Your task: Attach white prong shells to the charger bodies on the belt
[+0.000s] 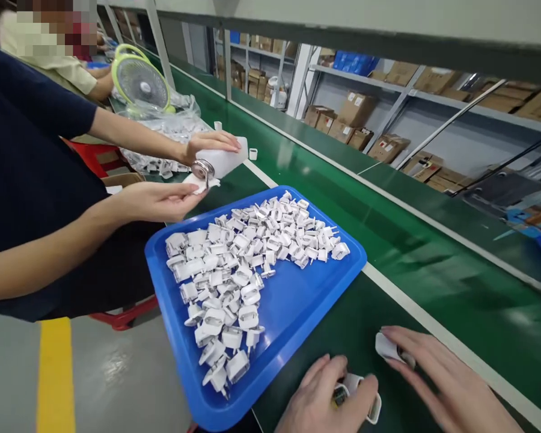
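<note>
At the lower edge, my left hand (318,394) closes its fingers over white plastic charger housings (374,409) on the green bench. Between those fingers a small circuit board (340,395) shows inside a white shell. My right hand (446,376), to the right and a little higher, pinches another white charger housing (386,347) between thumb and fingers; a dark and metallic part shows at its near end. Left of both hands lies a blue tray (297,307) bearing a heap of white plug pieces (234,264), some with pins sticking out.
A co-worker's hands (211,144) hold a white roll and a metal ring-shaped item beyond the tray. Past them stand a green fan (142,81) and plastic bags (175,123). Two small white shells (253,154) sit on the green belt (388,216). Shelves hold cardboard boxes (356,109).
</note>
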The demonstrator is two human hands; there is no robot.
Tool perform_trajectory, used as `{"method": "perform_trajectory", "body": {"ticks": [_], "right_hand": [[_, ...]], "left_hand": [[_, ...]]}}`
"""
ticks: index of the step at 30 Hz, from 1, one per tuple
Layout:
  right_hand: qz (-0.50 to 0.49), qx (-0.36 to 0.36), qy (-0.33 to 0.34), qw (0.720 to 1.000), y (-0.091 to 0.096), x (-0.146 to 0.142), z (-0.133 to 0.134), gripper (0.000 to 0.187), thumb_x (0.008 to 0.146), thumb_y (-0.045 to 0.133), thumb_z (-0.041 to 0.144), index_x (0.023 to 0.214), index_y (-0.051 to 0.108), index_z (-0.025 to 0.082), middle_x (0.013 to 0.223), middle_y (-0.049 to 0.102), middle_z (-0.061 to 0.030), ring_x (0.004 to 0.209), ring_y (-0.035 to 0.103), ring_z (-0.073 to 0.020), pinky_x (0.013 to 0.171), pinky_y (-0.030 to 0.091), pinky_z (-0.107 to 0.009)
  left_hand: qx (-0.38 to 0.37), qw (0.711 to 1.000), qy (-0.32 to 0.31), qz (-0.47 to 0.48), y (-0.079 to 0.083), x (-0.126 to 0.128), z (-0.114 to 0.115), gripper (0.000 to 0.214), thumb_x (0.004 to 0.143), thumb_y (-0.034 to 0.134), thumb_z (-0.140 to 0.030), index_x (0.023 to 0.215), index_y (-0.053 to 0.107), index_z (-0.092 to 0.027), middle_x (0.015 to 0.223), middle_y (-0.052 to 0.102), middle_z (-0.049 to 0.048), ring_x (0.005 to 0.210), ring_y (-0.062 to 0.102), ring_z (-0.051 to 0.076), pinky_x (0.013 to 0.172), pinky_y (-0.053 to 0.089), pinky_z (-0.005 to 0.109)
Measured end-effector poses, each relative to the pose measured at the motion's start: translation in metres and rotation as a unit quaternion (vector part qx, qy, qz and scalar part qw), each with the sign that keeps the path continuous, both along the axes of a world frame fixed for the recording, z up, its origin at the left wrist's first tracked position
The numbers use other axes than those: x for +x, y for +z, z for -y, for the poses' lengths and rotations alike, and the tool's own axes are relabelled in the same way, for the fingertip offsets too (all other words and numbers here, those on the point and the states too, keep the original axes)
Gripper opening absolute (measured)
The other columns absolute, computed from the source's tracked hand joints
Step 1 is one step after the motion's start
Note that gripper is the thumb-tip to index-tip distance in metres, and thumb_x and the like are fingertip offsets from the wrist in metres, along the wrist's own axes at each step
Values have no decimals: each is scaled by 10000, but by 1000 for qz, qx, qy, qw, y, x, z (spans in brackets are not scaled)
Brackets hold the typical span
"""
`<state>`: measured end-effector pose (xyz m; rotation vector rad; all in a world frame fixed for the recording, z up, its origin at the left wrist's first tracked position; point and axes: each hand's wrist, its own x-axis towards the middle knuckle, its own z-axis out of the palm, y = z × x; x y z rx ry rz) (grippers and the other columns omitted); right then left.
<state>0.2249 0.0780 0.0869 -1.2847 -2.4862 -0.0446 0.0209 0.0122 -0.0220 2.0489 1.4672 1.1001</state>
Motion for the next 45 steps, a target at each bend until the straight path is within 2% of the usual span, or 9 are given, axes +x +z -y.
{"method": "perform_trajectory", "body": {"ticks": [6,12,16,24,29,33,36,41,45], "right_hand": [[23,30,64,997,7,-59,-7,334,1091,442,390,1292,619,190,1251,675,-140,1112,674,-288,832,617,-392],[105,-39,180,977,4,-175,-29,47,965,668,175,984,641,208,997,665,-64,901,622,-240,734,541,-365],[154,-31,219,963,-4,-205,-27,96,1017,580,154,1047,627,232,932,652,-61,887,634,-231,679,489,-325],[142,-17,207,968,-8,-176,-23,139,1059,519,194,1134,634,219,1032,618,-76,828,605,-210,681,491,-342],[-62,-99,155,981,19,-98,-14,250,989,517,75,1173,642,188,1116,572,-81,889,577,-183,717,511,-301],[-374,-309,65,872,10,-26,39,173,1046,498,162,1164,603,231,1125,596,-56,910,656,-148,796,582,-286],[-501,-359,-16,788,-9,-1,86,89,1033,604,284,1103,563,247,1088,616,-39,798,689,-137,720,613,-272],[-401,-275,-62,871,-31,-3,115,46,1025,618,248,1038,662,249,1017,664,-42,906,678,-174,766,580,-269],[-357,-237,-48,902,-36,-10,109,116,1029,562,165,1002,648,238,1039,632,-42,908,652,-164,772,555,-275]], "left_hand": [[0,990,-138,-33,21,-34,-2,652,861,623,-130,1486,441,-167,1391,589,157,1230,673,336,1006,607,385],[-32,998,-48,-20,19,-35,9,599,819,583,-163,1416,529,-171,1147,693,131,1171,688,415,1000,597,580],[-93,983,-150,43,28,-36,7,548,805,574,-138,1346,619,-212,1126,732,108,1096,722,357,1040,585,543],[-100,987,-127,19,20,-32,5,343,876,560,-172,1209,641,-168,1162,711,142,1121,689,354,963,581,539],[-79,989,-124,9,26,-35,4,314,926,631,-216,1229,551,-238,1166,630,71,1125,633,248,900,564,374],[-45,977,-200,-57,31,-34,5,308,900,764,-412,991,540,-220,914,588,12,833,568,198,691,467,312],[0,967,-225,-116,29,-31,6,401,874,777,-518,925,536,-203,849,564,9,763,500,197,665,390,327],[-12,959,-263,-103,34,-31,4,292,938,735,-390,1051,546,-198,913,609,0,787,501,191,700,341,334],[-68,950,-293,-79,40,-32,1,302,901,761,-267,1100,536,-236,1012,659,-38,851,534,184,770,323,346]]}}
